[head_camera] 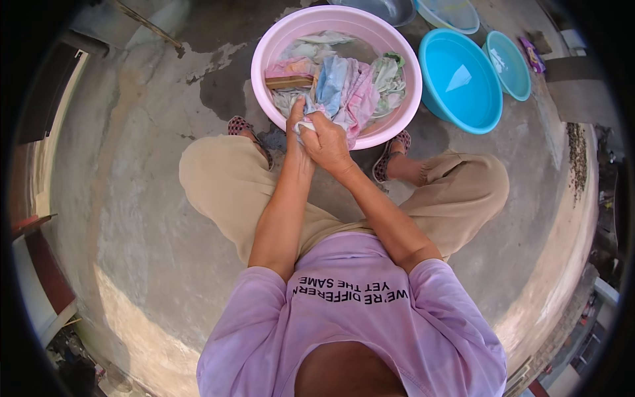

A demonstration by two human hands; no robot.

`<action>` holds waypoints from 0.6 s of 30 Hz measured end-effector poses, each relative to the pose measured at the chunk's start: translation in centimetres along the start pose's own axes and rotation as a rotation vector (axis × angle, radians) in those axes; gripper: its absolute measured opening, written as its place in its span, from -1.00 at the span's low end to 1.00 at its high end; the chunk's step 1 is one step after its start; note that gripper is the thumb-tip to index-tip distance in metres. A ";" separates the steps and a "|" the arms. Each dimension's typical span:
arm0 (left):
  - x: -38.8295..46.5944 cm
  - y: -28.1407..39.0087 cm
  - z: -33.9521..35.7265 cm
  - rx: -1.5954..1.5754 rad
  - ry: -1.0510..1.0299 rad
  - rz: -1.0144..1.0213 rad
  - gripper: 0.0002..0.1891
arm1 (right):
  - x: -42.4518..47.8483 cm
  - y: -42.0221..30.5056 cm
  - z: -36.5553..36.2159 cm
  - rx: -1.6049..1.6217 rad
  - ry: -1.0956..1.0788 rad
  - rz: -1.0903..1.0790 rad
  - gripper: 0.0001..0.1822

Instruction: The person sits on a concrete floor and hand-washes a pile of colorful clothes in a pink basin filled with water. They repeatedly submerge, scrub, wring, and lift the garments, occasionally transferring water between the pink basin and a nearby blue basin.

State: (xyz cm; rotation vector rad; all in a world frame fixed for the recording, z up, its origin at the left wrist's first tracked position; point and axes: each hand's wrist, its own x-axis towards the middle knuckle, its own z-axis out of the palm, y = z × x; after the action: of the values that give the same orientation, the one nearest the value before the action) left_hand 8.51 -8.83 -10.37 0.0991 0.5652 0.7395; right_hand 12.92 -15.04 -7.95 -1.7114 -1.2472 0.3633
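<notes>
A round pink plastic basin stands on the ground before me, holding water and wet clothes. Both my hands are at its near rim, close together. My left hand grips a bunched wet cloth with pink, blue and white parts, which trails into the basin. Beside it, my right hand is closed on the near end of the same cloth. A brown wooden strip, perhaps a washboard edge, shows at the basin's left. Pale green and white wet garments lie at its right.
To the right stand a blue plastic basin and a smaller turquoise basin. A grey basin and a pale green one are behind. A purple packet lies at far right. My feet flank the pink basin; the concrete floor has wet patches.
</notes>
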 end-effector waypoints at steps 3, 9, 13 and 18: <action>-0.3 -2.3 1.2 0.161 0.104 0.085 -0.78 | 3.7 3.8 -2.0 -0.069 0.152 0.186 -0.77; 0.2 -0.6 1.0 0.068 0.164 0.099 -0.81 | 1.2 0.5 -2.0 0.094 0.043 0.185 -0.83; 1.4 1.9 -3.6 0.062 -0.185 -0.058 -0.80 | -1.3 -2.1 -0.2 0.066 -0.068 -0.058 -0.79; -0.7 -3.0 1.9 0.239 0.098 0.055 -0.75 | 4.1 4.7 -3.2 -0.031 0.131 0.282 -0.79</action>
State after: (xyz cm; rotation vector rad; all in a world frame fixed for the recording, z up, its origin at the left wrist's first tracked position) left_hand 10.88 -11.36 -9.30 0.3020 0.7452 0.7310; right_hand 19.62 -13.30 -8.99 -1.9104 -0.9229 0.3918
